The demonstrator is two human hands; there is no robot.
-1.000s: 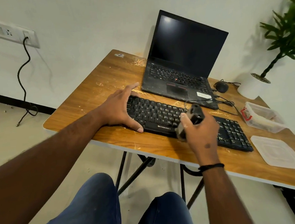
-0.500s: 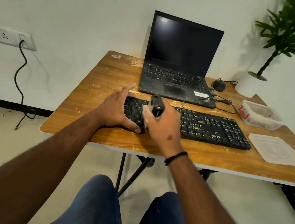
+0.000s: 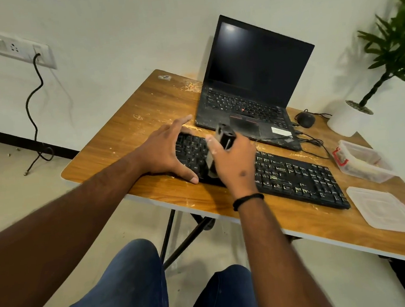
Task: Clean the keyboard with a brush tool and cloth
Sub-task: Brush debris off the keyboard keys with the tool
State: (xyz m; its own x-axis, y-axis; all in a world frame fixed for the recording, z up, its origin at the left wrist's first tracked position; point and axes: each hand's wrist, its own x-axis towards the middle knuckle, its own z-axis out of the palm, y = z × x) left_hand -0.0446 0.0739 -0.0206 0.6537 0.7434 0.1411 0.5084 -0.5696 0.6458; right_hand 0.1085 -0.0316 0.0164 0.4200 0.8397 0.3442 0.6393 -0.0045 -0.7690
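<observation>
A black keyboard [image 3: 296, 177] lies along the front of the wooden table [image 3: 133, 125], with pale crumbs among its keys. My left hand [image 3: 164, 151] rests flat on the keyboard's left end, fingers spread and thumb on its front edge. My right hand [image 3: 234, 160] grips a dark brush tool [image 3: 224, 134] upright over the left part of the keyboard. The tool's lower end is blurred against the keys. No cloth is in view.
An open black laptop [image 3: 252, 95] stands behind the keyboard, with a mouse [image 3: 305, 119] and cables to its right. A clear plastic box [image 3: 361, 161] and its lid [image 3: 385, 209] lie at the right. A potted plant [image 3: 347, 118] stands at the far right.
My right hand has carried the brush tool leftward along the keyboard, from its middle to beside my left hand, then slightly back right. My left hand has stayed on the keyboard's left end.
</observation>
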